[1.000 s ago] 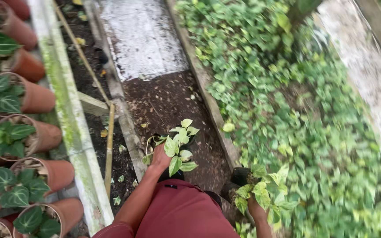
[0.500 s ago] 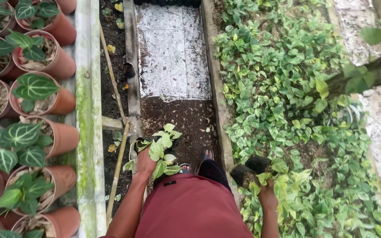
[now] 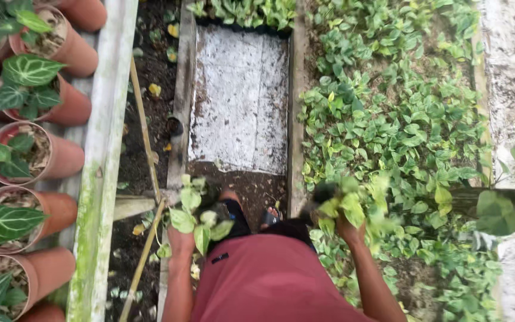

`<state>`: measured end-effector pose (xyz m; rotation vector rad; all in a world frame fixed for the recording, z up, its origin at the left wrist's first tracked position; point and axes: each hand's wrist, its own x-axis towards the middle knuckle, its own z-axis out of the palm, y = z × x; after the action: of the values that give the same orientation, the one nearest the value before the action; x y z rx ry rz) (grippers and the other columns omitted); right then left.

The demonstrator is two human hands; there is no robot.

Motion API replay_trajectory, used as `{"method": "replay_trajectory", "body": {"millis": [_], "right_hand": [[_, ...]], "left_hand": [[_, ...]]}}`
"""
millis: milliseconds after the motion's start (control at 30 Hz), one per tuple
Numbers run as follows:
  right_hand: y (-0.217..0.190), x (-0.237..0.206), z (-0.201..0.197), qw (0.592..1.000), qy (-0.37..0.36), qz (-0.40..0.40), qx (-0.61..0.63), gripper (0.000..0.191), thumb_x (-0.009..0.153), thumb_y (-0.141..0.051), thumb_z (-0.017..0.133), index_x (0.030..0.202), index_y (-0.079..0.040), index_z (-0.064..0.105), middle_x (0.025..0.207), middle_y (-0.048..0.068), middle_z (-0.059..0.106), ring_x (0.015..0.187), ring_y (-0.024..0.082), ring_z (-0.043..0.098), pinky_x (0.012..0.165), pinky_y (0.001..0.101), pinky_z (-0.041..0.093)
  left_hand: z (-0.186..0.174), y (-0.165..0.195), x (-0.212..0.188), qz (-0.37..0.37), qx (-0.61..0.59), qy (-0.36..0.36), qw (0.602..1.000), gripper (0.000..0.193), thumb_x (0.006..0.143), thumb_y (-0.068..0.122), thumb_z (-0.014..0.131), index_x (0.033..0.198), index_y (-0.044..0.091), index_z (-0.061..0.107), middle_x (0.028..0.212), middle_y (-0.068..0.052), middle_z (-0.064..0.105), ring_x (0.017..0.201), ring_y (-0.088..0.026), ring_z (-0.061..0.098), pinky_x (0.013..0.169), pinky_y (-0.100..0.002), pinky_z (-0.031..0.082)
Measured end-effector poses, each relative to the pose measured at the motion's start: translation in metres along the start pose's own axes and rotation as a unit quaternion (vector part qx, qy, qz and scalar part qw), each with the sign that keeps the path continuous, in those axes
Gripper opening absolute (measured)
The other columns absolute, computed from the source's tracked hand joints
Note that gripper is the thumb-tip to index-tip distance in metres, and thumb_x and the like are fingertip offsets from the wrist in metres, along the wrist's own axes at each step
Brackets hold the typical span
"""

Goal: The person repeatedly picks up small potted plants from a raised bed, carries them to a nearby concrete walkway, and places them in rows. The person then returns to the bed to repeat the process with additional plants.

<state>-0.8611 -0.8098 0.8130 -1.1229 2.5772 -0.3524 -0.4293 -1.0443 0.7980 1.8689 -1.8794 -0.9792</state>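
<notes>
— What lies ahead of the grip?
— A pale, dirt-flecked slab [image 3: 239, 107] framed by wooden boards [image 3: 297, 119], with dark soil [image 3: 150, 119] on its left side.
— And further left?
— A mossy plank [image 3: 99, 179], then a row of clay pots [image 3: 61, 158] with veined leaves.
— To the right?
— A dense bed of green plants [image 3: 400, 119], with a weathered concrete strip [image 3: 514, 89] beyond. Soft daylight, no hard shadows.

Left hand [image 3: 180, 243]: gripping a leafy cutting [image 3: 193, 213] over the soil bed's [image 3: 251, 194] near left edge.
Right hand [image 3: 348, 229]: clutching a blurred leafy plant [image 3: 353, 203] at the bed's right edge.
</notes>
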Motion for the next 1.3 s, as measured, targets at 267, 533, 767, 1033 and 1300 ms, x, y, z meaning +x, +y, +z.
{"method": "replay_trajectory", "body": {"millis": [267, 533, 767, 1033, 1300], "right_hand": [[-0.080, 0.212, 0.005, 0.988, -0.109, 0.039, -0.106, 0.049, 0.094, -0.011, 0.052, 0.141, -0.021, 0.062, 0.105, 0.022, 0.071, 0.090, 0.043, 0.067, 0.076, 0.0542, 0.054], [-0.124, 0.330, 0.012, 0.997, 0.030, 0.068, 0.028, 0.035, 0.087, -0.020, 0.065, 0.122, -0.011, 0.066, 0.110, 0.022, 0.070, 0.101, 0.044, 0.065, 0.085, 0.0547, 0.051], [-0.117, 0.422, 0.030, 0.994, 0.077, 0.081, -0.019, 0.033, 0.089, -0.024, 0.068, 0.118, -0.008, 0.074, 0.108, 0.023, 0.072, 0.095, 0.045, 0.067, 0.076, 0.0545, 0.052], [-0.130, 0.648, 0.112, 0.999, 0.010, 0.036, 0.000, 0.021, 0.085, -0.016, 0.064, 0.104, -0.008, 0.069, 0.091, 0.018, 0.070, 0.085, 0.040, 0.066, 0.074, 0.0513, 0.054], [-0.145, 0.916, 0.265, 0.987, -0.022, -0.034, 0.157, 0.017, 0.081, -0.014, 0.071, 0.096, -0.006, 0.070, 0.089, 0.016, 0.070, 0.083, 0.036, 0.067, 0.073, 0.0451, 0.054]], "left_hand": [[0.010, 0.060, 0.156, -0.042, -0.050, -0.018, 0.998, 0.034, 0.097, 0.033, 0.056, 0.109, 0.005, 0.071, 0.095, -0.021, 0.074, 0.089, -0.040, 0.071, 0.076, -0.051, 0.051], [0.022, 0.156, 0.391, 0.079, 0.004, -0.065, 0.995, 0.037, 0.099, 0.036, 0.056, 0.101, 0.002, 0.071, 0.099, -0.025, 0.072, 0.095, -0.047, 0.066, 0.077, -0.053, 0.050], [0.060, 0.244, 0.568, 0.246, 0.002, -0.077, 0.966, 0.033, 0.093, 0.028, 0.057, 0.105, 0.001, 0.071, 0.100, -0.026, 0.071, 0.092, -0.051, 0.064, 0.075, -0.055, 0.050], [0.185, 0.309, 0.743, 0.238, 0.083, -0.145, 0.957, 0.031, 0.095, 0.025, 0.057, 0.113, 0.004, 0.070, 0.113, -0.025, 0.071, 0.105, -0.048, 0.064, 0.089, -0.055, 0.050], [0.410, 0.301, 0.946, 0.157, 0.154, -0.330, 0.918, 0.037, 0.095, 0.036, 0.060, 0.117, 0.008, 0.070, 0.115, -0.024, 0.072, 0.105, -0.045, 0.068, 0.091, -0.051, 0.053]]}}
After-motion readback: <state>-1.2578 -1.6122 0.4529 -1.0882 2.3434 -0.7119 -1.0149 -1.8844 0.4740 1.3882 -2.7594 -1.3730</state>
